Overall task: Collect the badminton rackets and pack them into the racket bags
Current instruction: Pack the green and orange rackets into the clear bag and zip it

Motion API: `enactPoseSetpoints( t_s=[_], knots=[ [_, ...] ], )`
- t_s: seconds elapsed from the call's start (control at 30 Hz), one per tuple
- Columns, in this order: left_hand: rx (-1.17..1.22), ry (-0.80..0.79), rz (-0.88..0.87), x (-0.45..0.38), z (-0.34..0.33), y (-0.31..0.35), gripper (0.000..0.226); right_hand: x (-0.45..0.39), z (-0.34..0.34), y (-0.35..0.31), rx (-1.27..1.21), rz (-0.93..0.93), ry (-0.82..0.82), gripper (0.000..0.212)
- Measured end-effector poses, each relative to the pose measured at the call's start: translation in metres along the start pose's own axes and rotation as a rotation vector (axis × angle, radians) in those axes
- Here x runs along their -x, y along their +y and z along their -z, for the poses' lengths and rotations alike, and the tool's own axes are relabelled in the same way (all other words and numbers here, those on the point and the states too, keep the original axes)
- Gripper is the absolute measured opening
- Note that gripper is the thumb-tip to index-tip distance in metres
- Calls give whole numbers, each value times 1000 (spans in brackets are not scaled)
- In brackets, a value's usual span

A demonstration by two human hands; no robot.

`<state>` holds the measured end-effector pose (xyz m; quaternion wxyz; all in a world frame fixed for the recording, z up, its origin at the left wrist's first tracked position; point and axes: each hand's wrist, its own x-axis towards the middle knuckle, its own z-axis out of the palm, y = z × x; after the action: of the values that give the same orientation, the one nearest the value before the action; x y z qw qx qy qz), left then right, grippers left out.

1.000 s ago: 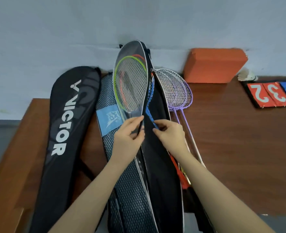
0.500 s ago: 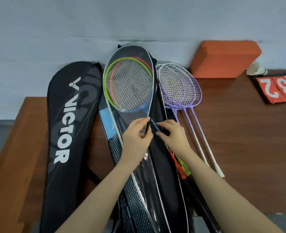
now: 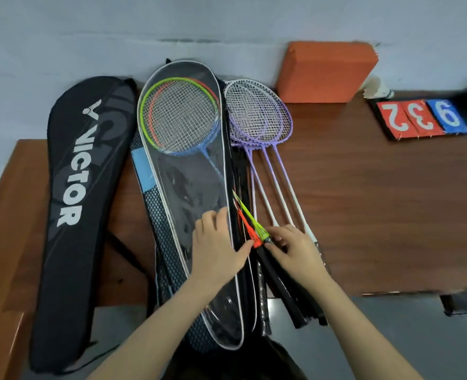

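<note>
A clear-fronted racket bag [image 3: 188, 187] with white piping lies in the middle of the wooden table [image 3: 377, 215]. Inside it are green, red and blue racket heads [image 3: 180, 116]. Their black handles [image 3: 284, 286] stick out at the bag's right edge. My left hand [image 3: 216, 242] rests on the clear cover, its thumb touching the red cone above a grip. My right hand [image 3: 295, 248] pinches the top of the black handles beside the green cone. Purple rackets [image 3: 257, 113] with white shafts lie just right of the bag.
A black VICTOR racket bag [image 3: 76, 187] lies at the left. A mesh bag [image 3: 155, 215] with a blue label sits under the clear one. At the back right are an orange block [image 3: 325, 72], a white shuttlecock [image 3: 377, 89] and numbered score cards [image 3: 419, 119].
Both hands have moved from the racket throats down the bag toward me, to the handles. The clear cover now lies flat over the racket heads.
</note>
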<state>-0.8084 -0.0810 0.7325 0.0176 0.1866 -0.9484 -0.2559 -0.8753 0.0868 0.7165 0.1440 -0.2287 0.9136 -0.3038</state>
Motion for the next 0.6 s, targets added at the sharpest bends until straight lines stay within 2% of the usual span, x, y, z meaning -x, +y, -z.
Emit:
enactPoseSetpoints(
  t_s=[0.13,0.27,0.43,0.6],
  knots=[
    [-138,-21,112,42,-18,14,83,30,8,17,100,24,-87,49],
    [-82,-6,208,64,-23,23,72,42,9,24,140,78,-148,62],
    [214,95,246,69,-14,18,41,42,16,11,-221,66,-88,55],
    [410,173,230,78,0,13,33,49,10,-10,-353,47,-97,59]
  ],
)
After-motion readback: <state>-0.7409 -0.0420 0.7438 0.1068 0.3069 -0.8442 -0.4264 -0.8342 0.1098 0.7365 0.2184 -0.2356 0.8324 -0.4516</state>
